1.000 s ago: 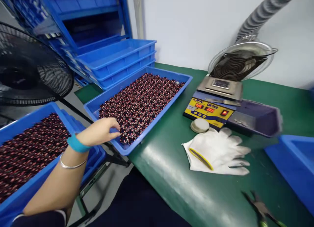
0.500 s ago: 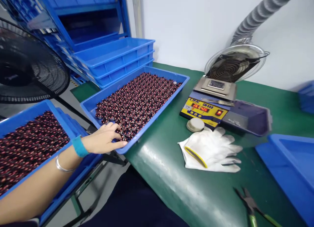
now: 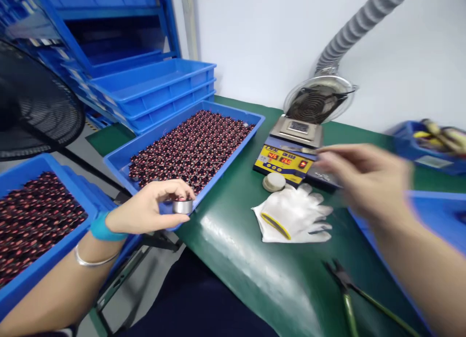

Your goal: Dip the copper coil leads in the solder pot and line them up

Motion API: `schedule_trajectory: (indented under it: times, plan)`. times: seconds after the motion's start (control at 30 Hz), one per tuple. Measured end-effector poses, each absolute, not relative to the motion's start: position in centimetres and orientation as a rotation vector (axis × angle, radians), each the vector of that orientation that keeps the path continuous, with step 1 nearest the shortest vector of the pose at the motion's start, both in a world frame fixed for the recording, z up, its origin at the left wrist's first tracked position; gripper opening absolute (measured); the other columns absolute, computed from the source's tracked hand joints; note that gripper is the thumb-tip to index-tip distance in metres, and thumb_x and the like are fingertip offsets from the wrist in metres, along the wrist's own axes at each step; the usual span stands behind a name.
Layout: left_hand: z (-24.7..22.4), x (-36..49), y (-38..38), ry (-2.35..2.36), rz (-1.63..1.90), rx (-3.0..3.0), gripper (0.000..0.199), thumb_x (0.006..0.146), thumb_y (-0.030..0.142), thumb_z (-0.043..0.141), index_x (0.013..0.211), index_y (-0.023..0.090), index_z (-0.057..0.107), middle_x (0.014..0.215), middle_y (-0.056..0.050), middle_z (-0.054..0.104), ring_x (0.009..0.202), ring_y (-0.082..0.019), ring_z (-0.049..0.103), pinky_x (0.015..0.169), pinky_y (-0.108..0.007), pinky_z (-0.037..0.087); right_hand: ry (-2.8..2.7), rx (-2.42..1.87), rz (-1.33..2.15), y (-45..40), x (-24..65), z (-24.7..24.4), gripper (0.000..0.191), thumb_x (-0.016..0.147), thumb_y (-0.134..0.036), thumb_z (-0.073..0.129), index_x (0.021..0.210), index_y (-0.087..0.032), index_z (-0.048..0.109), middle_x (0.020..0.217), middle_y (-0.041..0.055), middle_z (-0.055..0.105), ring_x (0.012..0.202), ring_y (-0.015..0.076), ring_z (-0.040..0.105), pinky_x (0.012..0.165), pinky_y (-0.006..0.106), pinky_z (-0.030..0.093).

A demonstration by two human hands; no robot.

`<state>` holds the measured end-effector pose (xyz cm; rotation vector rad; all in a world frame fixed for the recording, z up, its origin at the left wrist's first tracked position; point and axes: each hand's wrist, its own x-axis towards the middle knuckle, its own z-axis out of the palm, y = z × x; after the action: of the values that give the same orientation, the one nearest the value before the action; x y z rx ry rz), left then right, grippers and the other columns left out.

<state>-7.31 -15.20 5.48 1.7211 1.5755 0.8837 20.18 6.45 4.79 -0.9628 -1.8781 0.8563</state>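
- In the head view, our left hand (image 3: 145,208) is curled partway closed, with a small metal-walled cylinder (image 3: 182,207) held between thumb and fingertips.
- We see this cylinder at the near end of the blue parts tray (image 3: 145,140), roughly upright, with a red and dark top; whether its base touches the tray we cannot tell.
- Behind it, rows of red-and-black components (image 3: 196,147) fill much of that tray, and ours looks like one of them.
- We judge the cylinder light and its metal wall stiff, so a gentle pinch should be enough.
- The bare wall looks smooth and shiny, so we expect it could slip or roll in dry fingertips.
- The top seems the delicate part, so we do best to grip the wall on opposite sides and press nothing on the red surface.
- Our right hand (image 3: 374,181) is blurred, fingers bent and drawn together beside the yellow-fronted solder pot station (image 3: 280,160).
- Its fingertips meet the end of thin metal tweezers (image 3: 296,149) lying across the station; whether they have hold of them, we cannot tell.
- The tweezers look slim and rigid, easiest for us to take midway along both arms.
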Motion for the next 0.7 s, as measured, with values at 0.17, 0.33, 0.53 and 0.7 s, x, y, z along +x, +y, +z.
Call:
schedule_trajectory:
  times: [0.17, 0.33, 0.53, 0.7]
  plan:
    - [5.3, -3.1, -8.6, 1.304, 1.095, 1.905, 0.017, 0.074, 0.022, 0.069, 0.079, 0.018, 0.053, 0.116, -0.012, 0.057, 0.123, -0.026, 0.047, 0.101, -0.039, 0.039, -1.618, -0.564, 2.207, 0.4, 15.5, 2.2, 0.058, 0.068, -0.068, 0.063, 0.098, -0.018, 0.064, 0.091, 0.0078, 0.069, 0.078, 0.0186, 0.067, 0.069, 0.031, 0.052]
    - [4.6, 0.0, -4.1, 1.191, 1.119, 2.096, 0.017, 0.074, 0.024, 0.067, 0.087, 0.019, 0.056, 0.129, -0.013, 0.051, 0.127, -0.028, 0.044, 0.101, -0.041, 0.04, -1.323, -0.443, 2.078, -0.2, 15.8, 0.6, 0.041, 0.066, -0.048, 0.077, 0.091, -0.019, 0.062, 0.087, 0.0015, 0.067, 0.073, 0.0114, 0.065, 0.067, 0.022, 0.051]
    - [1.8, -0.2, -2.6, 1.224, 1.227, 1.952, 0.087, 0.063, 0.036, 0.078, 0.135, 0.025, 0.032, 0.14, -0.014, 0.041, 0.119, -0.03, 0.051, 0.095, -0.044, 0.045, -1.222, -0.647, 1.558, 1.4, 18.9, 0.5, 0.051, 0.052, -0.031, 0.087, 0.091, -0.022, 0.056, 0.093, 0.0002, 0.066, 0.085, 0.0151, 0.066, 0.086, 0.032, 0.052]
    - [-0.4, -1.2, -2.2, 1.374, 0.948, 1.784, 0.09, 0.061, 0.046, 0.076, 0.136, 0.023, 0.032, 0.132, -0.016, 0.049, 0.111, -0.031, 0.057, 0.089, -0.048, 0.049, -1.296, -0.712, 1.364, 3.2, 19.9, 1.2, 0.052, 0.051, -0.032, 0.087, 0.093, -0.021, 0.058, 0.096, 0.002, 0.067, 0.086, 0.0151, 0.066, 0.091, 0.034, 0.051]
